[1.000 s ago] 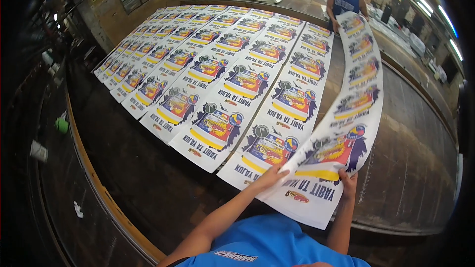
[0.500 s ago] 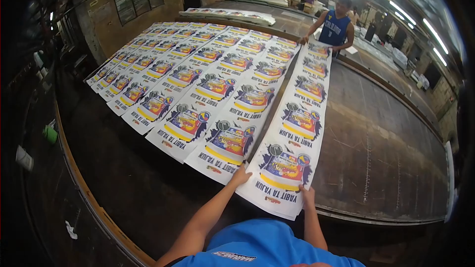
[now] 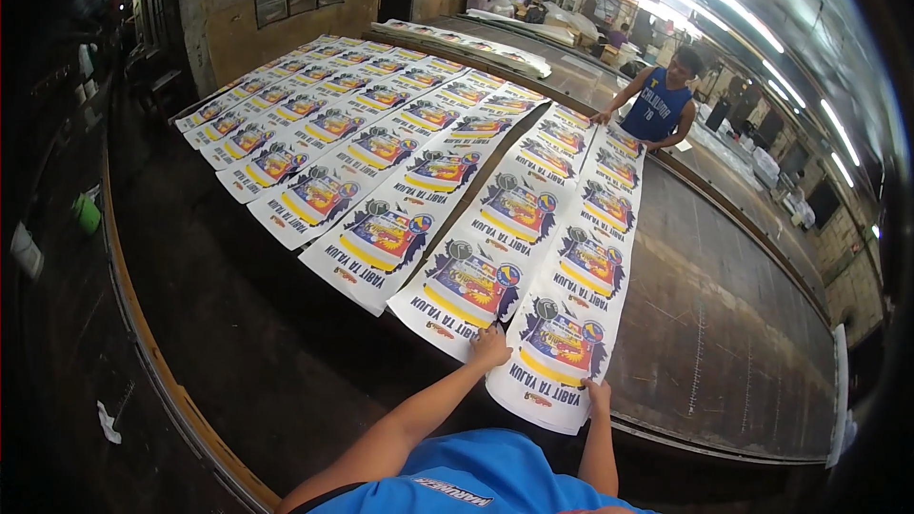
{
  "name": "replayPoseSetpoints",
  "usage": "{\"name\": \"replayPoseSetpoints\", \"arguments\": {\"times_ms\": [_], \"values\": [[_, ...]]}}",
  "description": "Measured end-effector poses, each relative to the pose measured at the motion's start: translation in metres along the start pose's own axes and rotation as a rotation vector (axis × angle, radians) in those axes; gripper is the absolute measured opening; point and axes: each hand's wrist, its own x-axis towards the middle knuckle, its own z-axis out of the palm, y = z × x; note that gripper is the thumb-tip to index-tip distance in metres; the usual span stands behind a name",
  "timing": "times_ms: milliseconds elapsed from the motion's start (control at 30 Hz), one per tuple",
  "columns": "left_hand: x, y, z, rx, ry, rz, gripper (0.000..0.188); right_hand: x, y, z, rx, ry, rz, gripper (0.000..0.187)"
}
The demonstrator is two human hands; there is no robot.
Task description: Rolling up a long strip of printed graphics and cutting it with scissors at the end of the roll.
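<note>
Two hands pinned the near end of the printed strip (image 3: 571, 257) flat on the dark table (image 3: 724, 324): the left hand (image 3: 490, 346) pressed its left corner with fingers spread, unclenched, the right hand (image 3: 598, 394) lay on its right corner. Beyond them it ran to a co-worker (image 3: 662, 107), just beside the neighbouring strip (image 3: 495, 228).

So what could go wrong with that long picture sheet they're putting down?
1. The long printed strip lies very close beside the neighbouring strip; it might overlap if it shifts.
2. Only the left hand and right hand press this end, while another person holds the far end, so an uneven pull could wrinkle or skew it.
3. Its near corner sits by the table edge and may hang over.
</note>
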Motion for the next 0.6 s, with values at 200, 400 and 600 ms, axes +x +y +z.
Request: {"name": "replayPoseSetpoints", "arguments": {"times_ms": [200, 400, 600], "values": [[0.002, -0.009, 0.006, -0.080, -0.037, 0.001, 0.052, -0.001, 0.009, -0.003, -0.012, -0.085, 0.107, 0.031], [0.030, -0.033, 0.024, -0.488, -0.086, 0.201, 0.049, -0.030, -0.077, 0.003, 0.188, -0.066, -0.053, 0.027], [0.032, -0.036, -0.049, -0.841, -0.383, 0.291, 0.054, -0.043, -0.234, 0.043, 0.473, -0.181, -0.379, 0.035]]}}
